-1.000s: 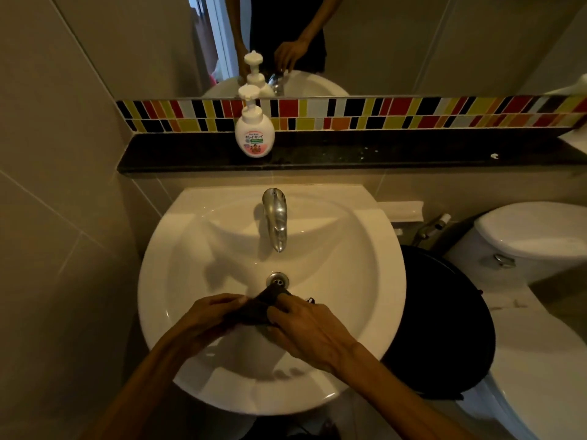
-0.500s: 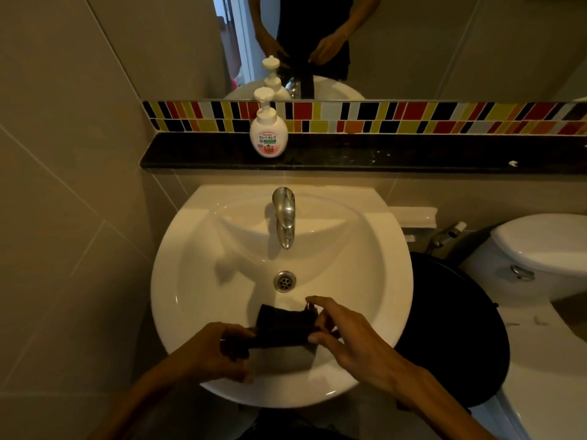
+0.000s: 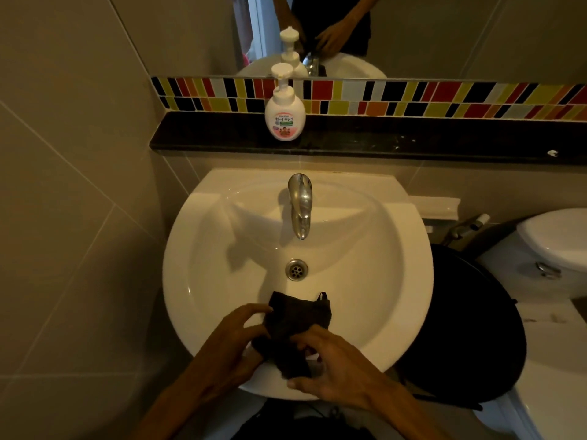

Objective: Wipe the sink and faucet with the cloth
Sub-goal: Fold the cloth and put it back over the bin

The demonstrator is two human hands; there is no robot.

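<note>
From my remote station, I see both hands gripping a dark cloth (image 3: 293,325) over the near rim of the white sink (image 3: 197,249): the left hand (image 3: 228,347) pinches its left edge, and the right hand (image 3: 333,363) closes its fingers on the lower right part. The cloth looks bunched and may rest on the basin, though in this dim light I cannot tell. The chrome faucet (image 3: 300,204) stands well apart at the back above the drain (image 3: 297,269), with a soap dispenser (image 3: 285,114) on the dark ledge (image 3: 413,138).
</note>
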